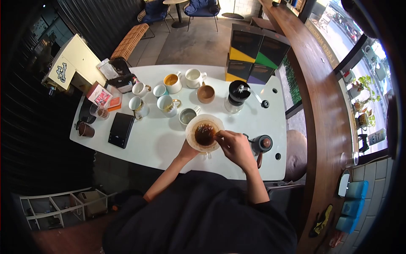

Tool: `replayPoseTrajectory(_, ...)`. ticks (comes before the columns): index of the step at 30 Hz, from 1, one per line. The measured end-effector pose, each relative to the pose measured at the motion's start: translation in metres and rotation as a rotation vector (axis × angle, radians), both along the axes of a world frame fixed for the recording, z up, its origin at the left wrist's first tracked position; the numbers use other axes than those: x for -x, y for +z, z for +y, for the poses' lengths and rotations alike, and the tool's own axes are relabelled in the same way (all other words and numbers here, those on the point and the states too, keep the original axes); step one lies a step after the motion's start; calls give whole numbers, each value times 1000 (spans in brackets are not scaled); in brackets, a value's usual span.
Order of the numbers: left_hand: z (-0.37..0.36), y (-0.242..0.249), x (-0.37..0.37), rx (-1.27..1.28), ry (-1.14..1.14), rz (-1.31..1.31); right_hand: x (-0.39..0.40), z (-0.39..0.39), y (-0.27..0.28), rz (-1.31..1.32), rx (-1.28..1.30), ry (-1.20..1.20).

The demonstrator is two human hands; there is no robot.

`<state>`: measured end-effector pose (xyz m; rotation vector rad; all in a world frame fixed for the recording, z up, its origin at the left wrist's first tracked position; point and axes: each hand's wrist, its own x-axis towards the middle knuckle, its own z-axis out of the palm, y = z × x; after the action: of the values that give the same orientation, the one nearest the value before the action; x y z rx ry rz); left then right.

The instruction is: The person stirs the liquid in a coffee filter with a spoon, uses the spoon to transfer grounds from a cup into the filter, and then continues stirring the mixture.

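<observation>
Reaching over the coffee filter (193, 128) is the right hand (234, 145).

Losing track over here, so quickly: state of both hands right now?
Left hand: at the filter cone; fingers hidden, grip can't be told.
Right hand: fingers pinched closed over the cone; anything between them can't be told.

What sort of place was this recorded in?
Probably a café or coffee bar, though no sign I can read confirms it. A filter cone holds dark brown liquid, a hand-crank grinder and several mugs share the white table, and cushioned chairs stand beyond.
</observation>
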<state>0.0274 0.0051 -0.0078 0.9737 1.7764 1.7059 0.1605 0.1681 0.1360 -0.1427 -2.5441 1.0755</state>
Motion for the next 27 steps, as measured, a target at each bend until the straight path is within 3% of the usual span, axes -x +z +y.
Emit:
replayPoseTrajectory(1, -1, 1, 2, 65, -13, 84, 0, -1, 1, 35, 28, -10)
replayPoseTrajectory(5, 2, -10, 2, -76, -29, -2, 3, -3, -5, 3, -9, -68)
replayPoseTrajectory(23, 6, -2, -1, -153, -13, -248, 7, -11, -3, -32, -71, -90)
replayPoseTrajectory(27, 3, -6, 2, -144, -27, -174, 8, -14, 1, -22, -47, -123)
